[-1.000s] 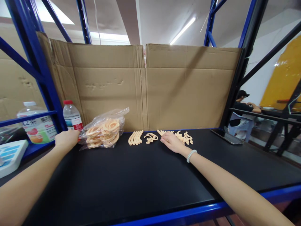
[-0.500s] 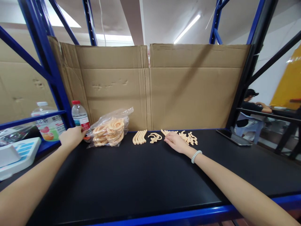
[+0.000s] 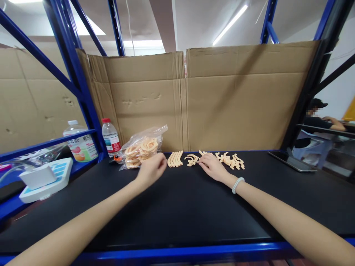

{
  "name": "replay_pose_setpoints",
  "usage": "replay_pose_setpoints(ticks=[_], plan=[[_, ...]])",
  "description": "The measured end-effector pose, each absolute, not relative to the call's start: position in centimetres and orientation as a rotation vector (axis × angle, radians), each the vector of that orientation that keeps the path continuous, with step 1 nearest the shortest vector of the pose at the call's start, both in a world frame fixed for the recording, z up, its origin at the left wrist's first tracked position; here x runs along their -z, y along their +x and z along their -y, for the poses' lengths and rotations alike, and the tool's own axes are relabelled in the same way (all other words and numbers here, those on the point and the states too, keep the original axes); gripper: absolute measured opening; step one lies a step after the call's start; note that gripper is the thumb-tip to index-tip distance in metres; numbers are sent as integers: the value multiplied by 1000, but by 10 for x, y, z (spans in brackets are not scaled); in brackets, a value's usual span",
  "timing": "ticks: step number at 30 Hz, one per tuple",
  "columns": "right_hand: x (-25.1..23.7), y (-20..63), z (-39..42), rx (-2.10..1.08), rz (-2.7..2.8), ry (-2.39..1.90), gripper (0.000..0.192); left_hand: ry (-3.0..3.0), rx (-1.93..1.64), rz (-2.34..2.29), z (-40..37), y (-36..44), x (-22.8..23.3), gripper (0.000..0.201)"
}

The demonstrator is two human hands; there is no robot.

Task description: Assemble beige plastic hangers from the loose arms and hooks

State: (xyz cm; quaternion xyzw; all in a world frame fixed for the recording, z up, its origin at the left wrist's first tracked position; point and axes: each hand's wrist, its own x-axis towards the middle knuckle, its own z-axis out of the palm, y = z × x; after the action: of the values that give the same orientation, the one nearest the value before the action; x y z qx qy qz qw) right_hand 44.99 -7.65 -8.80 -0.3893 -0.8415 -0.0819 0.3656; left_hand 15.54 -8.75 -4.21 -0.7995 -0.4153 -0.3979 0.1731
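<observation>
1. The left hand (image 3: 150, 170) hangs just over the black table (image 3: 172, 210), fingers curled loosely inward. Whether they pinch anything cannot be told, since the fingertips are turned away from the camera.
2. It sits just beside the bag (image 3: 142, 148) of peach-coloured rings, between that bag and the row of curved strips (image 3: 175, 159).
3. The right hand (image 3: 213, 167) lies palm down on the table, fingers spread flat and holding nothing, their tips at the near edge of the small hooks (image 3: 192, 160).
4. A pale bead bracelet (image 3: 237, 184) circles the right wrist.
5. To the right of the hooks and behind that hand, a loose pile of peach parts (image 3: 229, 160) lies along the back of the table.
6. All the peach pieces lie in a line near the cardboard wall (image 3: 210, 107) that stands upright behind them.
7. Left of the bag stands a water bottle (image 3: 110, 137) with a red cap, beside a blue rack post (image 3: 83, 92).
8. Farther left, on a lower shelf, a bigger drink bottle (image 3: 79, 145) and a white scale (image 3: 46, 179) are seen.
9. At the table's right end lies a phone (image 3: 292, 161).
10. Beyond it, another person (image 3: 318, 118) sits at a separate bench.
</observation>
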Motion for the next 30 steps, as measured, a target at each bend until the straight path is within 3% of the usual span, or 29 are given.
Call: replay_pose_setpoints(ticks=[1, 4, 6, 21, 30], plan=[[89, 445, 77, 221, 2154, -1015, 23, -2365, 1064, 1143, 84, 165, 51, 5], [91, 432, 75, 257, 2127, -1061, 21, -2511, 964, 1127, 68, 174, 69, 35], [91, 425, 72, 276, 2110, -1096, 21, -2567, 921, 1155, 59, 168, 75, 42], [91, 417, 49, 2, 1986, -1023, 21, -2742, 949, 1174, 51, 154, 81, 16], [71, 434, 67, -324, 1505, -1026, 43, -2696, 1306, 1218, 70, 163, 75, 19]])
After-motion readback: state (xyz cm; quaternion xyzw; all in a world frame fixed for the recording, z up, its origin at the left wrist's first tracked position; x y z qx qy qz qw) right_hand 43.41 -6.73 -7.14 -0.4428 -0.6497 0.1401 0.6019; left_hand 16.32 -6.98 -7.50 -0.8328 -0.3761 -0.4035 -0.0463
